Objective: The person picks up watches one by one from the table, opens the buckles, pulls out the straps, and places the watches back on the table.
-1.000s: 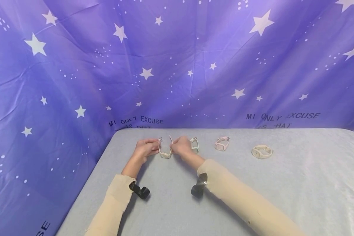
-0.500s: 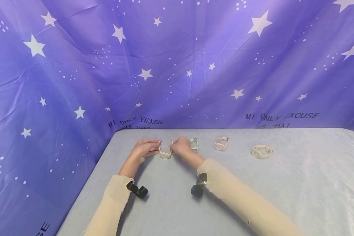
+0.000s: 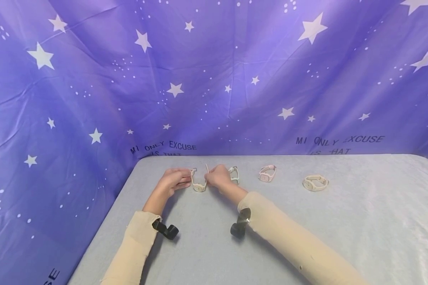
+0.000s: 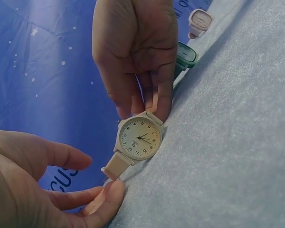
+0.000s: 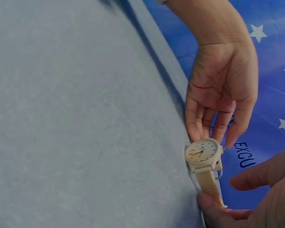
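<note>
Head: watch [image 3: 199, 188] (cream) between fingers [image 3: 210, 177]

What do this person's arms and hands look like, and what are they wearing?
The left sleeve and right sleeve are long and cream-coloured; the right one has a tiny dark spot. A left black device and right black device, both with rounded ends, sit by the cuffs. The left hand and right hand wear no gloves.
</note>
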`<action>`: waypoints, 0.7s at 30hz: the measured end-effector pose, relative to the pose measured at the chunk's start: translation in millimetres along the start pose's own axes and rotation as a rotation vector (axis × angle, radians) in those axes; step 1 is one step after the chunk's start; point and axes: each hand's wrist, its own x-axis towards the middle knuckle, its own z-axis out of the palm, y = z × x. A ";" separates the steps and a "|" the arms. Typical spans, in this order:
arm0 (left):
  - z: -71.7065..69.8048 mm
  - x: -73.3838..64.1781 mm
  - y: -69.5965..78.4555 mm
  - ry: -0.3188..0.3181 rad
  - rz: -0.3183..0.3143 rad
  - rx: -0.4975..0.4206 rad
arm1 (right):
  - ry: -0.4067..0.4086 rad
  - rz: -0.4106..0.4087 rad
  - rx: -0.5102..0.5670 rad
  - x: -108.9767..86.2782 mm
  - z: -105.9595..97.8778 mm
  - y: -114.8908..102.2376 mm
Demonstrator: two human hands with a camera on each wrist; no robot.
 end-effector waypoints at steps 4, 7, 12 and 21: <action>-0.1 -1.0 1.7 0.006 -0.003 0.013 | -0.042 0.029 0.038 0.1 -3.1 -2.2; 0.2 -1.4 2.7 0.008 -0.003 0.028 | -0.084 0.054 0.062 -0.1 -6.6 -5.7; 1.0 -3.1 5.2 0.004 -0.008 0.049 | -0.152 0.096 0.101 -2.1 -13.8 -12.8; -1.8 -8.2 10.5 0.029 -0.012 0.044 | -0.281 0.097 0.143 -6.1 -31.8 -17.1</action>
